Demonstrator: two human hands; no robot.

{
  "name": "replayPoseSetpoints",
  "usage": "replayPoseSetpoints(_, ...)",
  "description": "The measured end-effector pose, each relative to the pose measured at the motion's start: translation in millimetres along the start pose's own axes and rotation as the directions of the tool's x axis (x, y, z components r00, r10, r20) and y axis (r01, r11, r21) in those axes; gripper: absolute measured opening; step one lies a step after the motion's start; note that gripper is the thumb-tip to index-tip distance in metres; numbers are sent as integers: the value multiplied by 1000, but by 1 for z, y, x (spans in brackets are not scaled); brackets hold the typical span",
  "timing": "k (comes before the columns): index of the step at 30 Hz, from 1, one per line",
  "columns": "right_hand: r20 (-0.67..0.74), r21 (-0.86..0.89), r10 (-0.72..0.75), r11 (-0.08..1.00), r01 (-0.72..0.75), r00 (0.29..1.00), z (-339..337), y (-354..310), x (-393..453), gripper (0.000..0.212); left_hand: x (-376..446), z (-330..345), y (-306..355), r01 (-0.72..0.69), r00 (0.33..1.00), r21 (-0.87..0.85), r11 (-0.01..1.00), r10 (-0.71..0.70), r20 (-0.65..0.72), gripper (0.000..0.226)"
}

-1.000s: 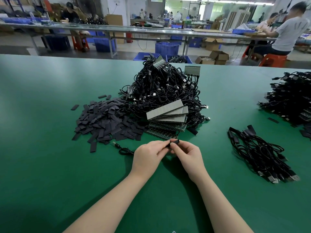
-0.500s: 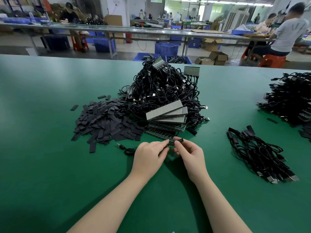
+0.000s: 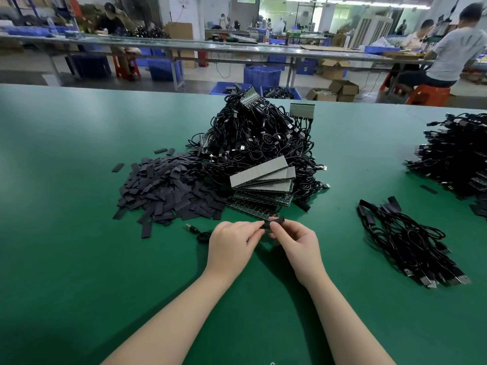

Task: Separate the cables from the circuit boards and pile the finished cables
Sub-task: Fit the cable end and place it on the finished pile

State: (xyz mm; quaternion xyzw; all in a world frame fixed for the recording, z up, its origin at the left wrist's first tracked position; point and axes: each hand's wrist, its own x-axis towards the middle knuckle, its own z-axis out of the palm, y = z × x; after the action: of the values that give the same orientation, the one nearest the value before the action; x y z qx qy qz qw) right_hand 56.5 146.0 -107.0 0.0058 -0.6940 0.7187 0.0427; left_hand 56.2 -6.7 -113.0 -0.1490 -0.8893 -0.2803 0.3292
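My left hand (image 3: 232, 246) and my right hand (image 3: 296, 241) meet in front of me and together pinch a small black sleeve-covered cable end (image 3: 274, 222). That cable (image 3: 200, 234) trails left across the mat, its plug lying beside my left hand. Just beyond my hands stands a fanned stack of circuit boards (image 3: 263, 180). Behind the boards rises a big heap of black cables (image 3: 258, 138), some still fixed to boards. At the right lies a pile of finished cables (image 3: 405, 241).
Several flat black sleeve pieces (image 3: 166, 191) are spread left of the board stack. Another cable heap (image 3: 458, 159) sits at the far right edge of the green table (image 3: 79, 259). People work at benches beyond the table.
Both hands have shifted slightly forward towards the board stack while still pinching the black piece. The trailing cable has slid a little with them.
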Motion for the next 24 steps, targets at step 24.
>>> replayPoseSetpoints(24, 21, -89, -12, 996, 14, 1000, -1, -2, 0, 18, 0, -1, 3, -42, 999, 14, 999, 42, -18, 16)
